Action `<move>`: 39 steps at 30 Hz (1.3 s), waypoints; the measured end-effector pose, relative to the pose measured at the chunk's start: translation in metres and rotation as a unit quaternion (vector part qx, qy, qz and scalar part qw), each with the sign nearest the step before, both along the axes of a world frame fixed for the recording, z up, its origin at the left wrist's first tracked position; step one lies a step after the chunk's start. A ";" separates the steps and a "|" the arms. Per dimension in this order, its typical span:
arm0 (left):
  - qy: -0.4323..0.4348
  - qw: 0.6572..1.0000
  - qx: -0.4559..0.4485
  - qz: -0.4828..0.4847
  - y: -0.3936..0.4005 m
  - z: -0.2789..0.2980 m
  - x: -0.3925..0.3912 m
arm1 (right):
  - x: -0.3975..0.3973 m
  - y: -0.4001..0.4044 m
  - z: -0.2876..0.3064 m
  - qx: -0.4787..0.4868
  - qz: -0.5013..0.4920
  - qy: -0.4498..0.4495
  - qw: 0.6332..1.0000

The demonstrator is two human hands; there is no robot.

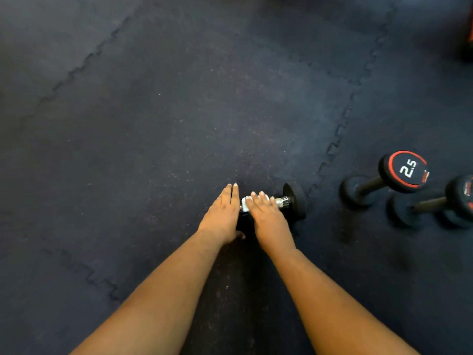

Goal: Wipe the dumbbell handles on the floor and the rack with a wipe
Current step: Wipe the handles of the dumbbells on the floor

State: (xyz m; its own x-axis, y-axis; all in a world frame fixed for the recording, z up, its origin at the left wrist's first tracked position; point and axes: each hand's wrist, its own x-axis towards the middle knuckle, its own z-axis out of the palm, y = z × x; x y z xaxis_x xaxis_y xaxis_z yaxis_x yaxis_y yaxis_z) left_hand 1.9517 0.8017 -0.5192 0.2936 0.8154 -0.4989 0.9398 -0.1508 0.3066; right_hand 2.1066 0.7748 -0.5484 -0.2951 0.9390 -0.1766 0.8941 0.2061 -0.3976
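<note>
Chrome-handled dumbbell [289, 201] w/ white wipe [246, 203], prob.

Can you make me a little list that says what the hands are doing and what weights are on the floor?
left hand: flat, fingers straight, over one end of the dumbbell
right hand: fingers straight, pressing the wipe onto the handle
wipe: white, lying on the handle between the hands
dumbbell: on the floor, shiny metal handle, one black end showing
other dumbbells: two to the right, one marked 2.5, the other partly cut off
floor: dark rubber mats joined like a puzzle
rack: not in view
</note>
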 end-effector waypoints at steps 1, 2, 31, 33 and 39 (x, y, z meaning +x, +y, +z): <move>0.008 1.000 0.000 -0.010 0.002 -0.001 0.000 | -0.003 -0.002 -0.004 -0.040 0.023 -0.028 0.999; 0.013 1.000 0.000 -0.017 0.003 -0.002 0.000 | -0.004 -0.007 -0.010 -0.050 0.037 -0.043 0.997; 0.071 0.996 -0.034 -0.041 0.013 -0.003 0.005 | 0.008 0.024 -0.014 -0.054 0.126 -0.154 0.979; 0.074 0.995 -0.040 -0.044 0.017 -0.002 0.005 | 0.003 0.042 -0.009 -0.072 0.148 -0.167 0.972; 0.058 0.997 -0.025 -0.036 0.009 -0.003 0.003 | 0.030 -0.021 -0.016 0.009 0.108 -0.120 0.987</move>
State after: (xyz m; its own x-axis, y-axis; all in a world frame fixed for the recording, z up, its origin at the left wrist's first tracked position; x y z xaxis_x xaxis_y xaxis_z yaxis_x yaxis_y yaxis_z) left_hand 1.9544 0.8108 -0.5226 0.2882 0.7672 -0.5730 0.9568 -0.2062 0.2052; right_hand 2.1370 0.7540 -0.5642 -0.4402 0.8628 -0.2485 0.8965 0.4072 -0.1745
